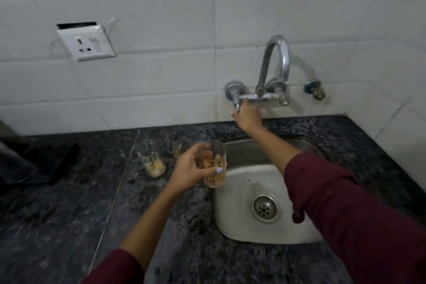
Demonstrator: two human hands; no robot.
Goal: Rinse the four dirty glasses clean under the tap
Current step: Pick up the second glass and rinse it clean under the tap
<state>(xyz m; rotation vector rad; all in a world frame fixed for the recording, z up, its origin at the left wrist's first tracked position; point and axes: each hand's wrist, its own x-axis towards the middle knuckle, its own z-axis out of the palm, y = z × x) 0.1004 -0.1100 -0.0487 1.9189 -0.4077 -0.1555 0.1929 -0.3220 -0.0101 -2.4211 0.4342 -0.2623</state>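
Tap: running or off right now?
Off, as far as visible: no stream falls from the tap spout, and the sink shows no flowing water. The right hand is at the left valve handle.

White tiled wall (161,80), dark granite counter (69,214)

Dark granite counter (69,214) — two dirty glasses (153,163), black bag (34,163)

1 stained glass (214,163) held upright at sink's edge; 2 glasses (153,161), seemingly dirty, on counter.
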